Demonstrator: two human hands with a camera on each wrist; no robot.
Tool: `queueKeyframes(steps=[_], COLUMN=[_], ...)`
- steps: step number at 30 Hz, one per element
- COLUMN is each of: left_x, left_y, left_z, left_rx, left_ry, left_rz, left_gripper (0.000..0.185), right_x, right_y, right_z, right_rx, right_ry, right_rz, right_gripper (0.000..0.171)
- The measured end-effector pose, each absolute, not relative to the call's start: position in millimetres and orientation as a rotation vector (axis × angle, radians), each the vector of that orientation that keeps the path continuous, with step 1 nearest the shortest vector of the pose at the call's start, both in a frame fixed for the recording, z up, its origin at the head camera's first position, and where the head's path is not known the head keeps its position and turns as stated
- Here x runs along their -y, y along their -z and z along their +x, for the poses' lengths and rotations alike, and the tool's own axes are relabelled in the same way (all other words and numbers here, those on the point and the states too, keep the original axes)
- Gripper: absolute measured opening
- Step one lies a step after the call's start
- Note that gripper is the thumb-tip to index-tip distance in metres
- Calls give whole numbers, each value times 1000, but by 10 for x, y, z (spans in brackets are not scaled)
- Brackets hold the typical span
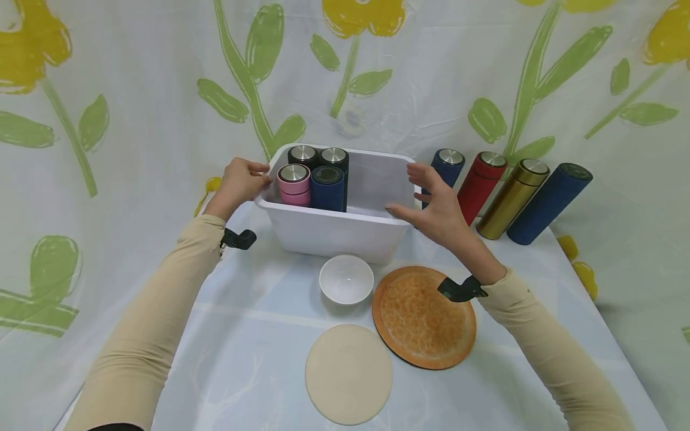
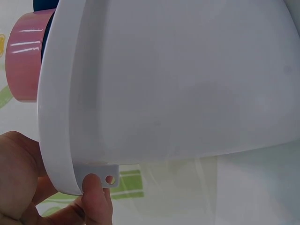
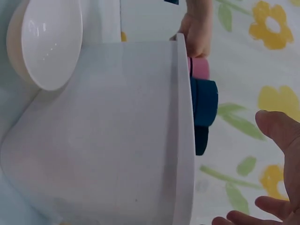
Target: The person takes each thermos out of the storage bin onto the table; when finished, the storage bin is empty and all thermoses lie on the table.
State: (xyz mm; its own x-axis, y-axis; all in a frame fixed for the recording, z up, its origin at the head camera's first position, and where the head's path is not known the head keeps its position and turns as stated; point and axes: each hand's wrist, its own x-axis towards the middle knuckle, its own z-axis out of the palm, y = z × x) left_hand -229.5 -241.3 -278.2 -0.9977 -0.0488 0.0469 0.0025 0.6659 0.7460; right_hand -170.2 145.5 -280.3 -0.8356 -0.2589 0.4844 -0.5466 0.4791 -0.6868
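Observation:
A white plastic bin (image 1: 334, 230) stands at the back of the table. Inside its left half are a pink thermos (image 1: 294, 185), a blue thermos (image 1: 327, 190) and two black thermoses with silver tops. My left hand (image 1: 242, 182) grips the bin's left rim; in the left wrist view its fingers (image 2: 97, 201) curl under the edge, by a small tab with a hole. My right hand (image 1: 433, 206) holds nothing, thumb and fingers spread at the bin's right end. In the right wrist view this hand (image 3: 286, 164) shows apart from the rim.
Right of the bin stand a dark blue thermos (image 1: 450, 164), a red one (image 1: 481, 182), a gold one (image 1: 512, 200) and another blue one (image 1: 550, 203). In front are a white bowl (image 1: 347, 280), a brown round board (image 1: 423, 317) and a beige disc (image 1: 348, 374). A flowered curtain hangs behind.

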Motion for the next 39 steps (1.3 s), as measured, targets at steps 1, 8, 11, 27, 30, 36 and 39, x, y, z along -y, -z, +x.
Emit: queueKeyframes(steps=[1,8,11,27,30,36,39], left_x=[2411,2408,2418,2415,2421,2427,2427], left_y=[2781,2790,2790,2798,2803,2800,2807], left_z=[-2294,-2299,-2297,-2288,-2299,-2306,-2305], left_rx=[2810,2819,2820,2809,2801,2795,2801], left_ry=[1259,1260,1262,1266,1263,1265,1273], left_rz=[44,51,52,33,21,16,25], left_gripper=[44,45,45,44,44,43,44], right_x=[-1430,-1250,-1169,-725,-669,-562,-505], right_y=[2813,2870,2880,2905,2901,2883,2888], right_z=[-1707,-1744,-1763,-1943,-1984,-2043,-2070], right_rx=[2421,2460,2482,2526,2547,2537,2519], right_ry=[-1291,-1313,-1334,-1467,-1460,-1492,-1522], right_rz=[686,725,732,782,780,777,789], right_gripper=[81,81,81,82,83,80,78])
